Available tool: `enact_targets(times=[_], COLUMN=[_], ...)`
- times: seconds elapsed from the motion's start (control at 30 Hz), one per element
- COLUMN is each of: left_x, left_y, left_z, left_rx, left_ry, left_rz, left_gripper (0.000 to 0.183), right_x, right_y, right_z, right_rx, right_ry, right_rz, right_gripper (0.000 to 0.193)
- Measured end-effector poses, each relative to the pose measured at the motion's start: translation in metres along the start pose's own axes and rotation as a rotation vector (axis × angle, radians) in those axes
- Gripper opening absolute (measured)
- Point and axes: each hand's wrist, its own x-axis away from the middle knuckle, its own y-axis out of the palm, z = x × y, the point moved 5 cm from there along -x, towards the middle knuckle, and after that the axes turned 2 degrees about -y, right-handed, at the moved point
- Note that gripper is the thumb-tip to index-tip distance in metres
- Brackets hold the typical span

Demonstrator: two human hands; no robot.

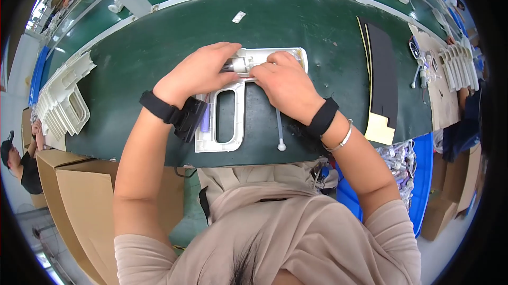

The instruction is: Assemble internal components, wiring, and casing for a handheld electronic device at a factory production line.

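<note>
A white plastic housing half (241,121) with a looped handle lies on the green table in front of me. My left hand (198,72) grips its upper part, fingers along the far edge and thumb on the near side. Between my hands a white cylindrical part (241,65) sits in the housing's channel. My right hand (287,81) has its fingers curled down into the channel; whatever they pinch is hidden. A purple cylinder (205,120) shows in the handle, partly behind my wrist device. Below my right hand lies a thin tube (280,126) with a white rounded end.
Stacked white housing halves (66,102) stand at left, more (457,68) at far right. A dark foam sheet (382,68) lies right of me. A blue bin (423,179) of wired parts and a cardboard box (84,195) flank me. Other people are at the edges.
</note>
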Motion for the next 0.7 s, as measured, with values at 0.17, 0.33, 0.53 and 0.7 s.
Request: enact_targets(times=[0.17, 0.33, 0.53, 0.7], left_x=[0.000, -0.007, -0.025, -0.039], left_y=[0.004, 0.004, 0.001, -0.040], left_z=[0.000, 0.010, -0.024, 0.011], left_rx=[-0.123, -0.260, -0.319, -0.434], left_ry=[0.001, 0.007, -0.123, 0.055], left_rz=[0.042, 0.010, 0.042, 0.057], left_gripper=[0.053, 0.053, 0.060, 0.055], right_x=[-0.004, 0.001, 0.019, 0.121], right_y=[0.005, 0.017, -0.053, -0.113], right_z=[0.000, 0.007, -0.007, 0.013], right_rx=[0.027, 0.036, -0.114, -0.171], right_ry=[-0.022, -0.022, 0.010, 0.160], right_rz=[-0.064, -0.035, 0.331, 0.199], right_gripper=[0.010, 0.009, 0.022, 0.013])
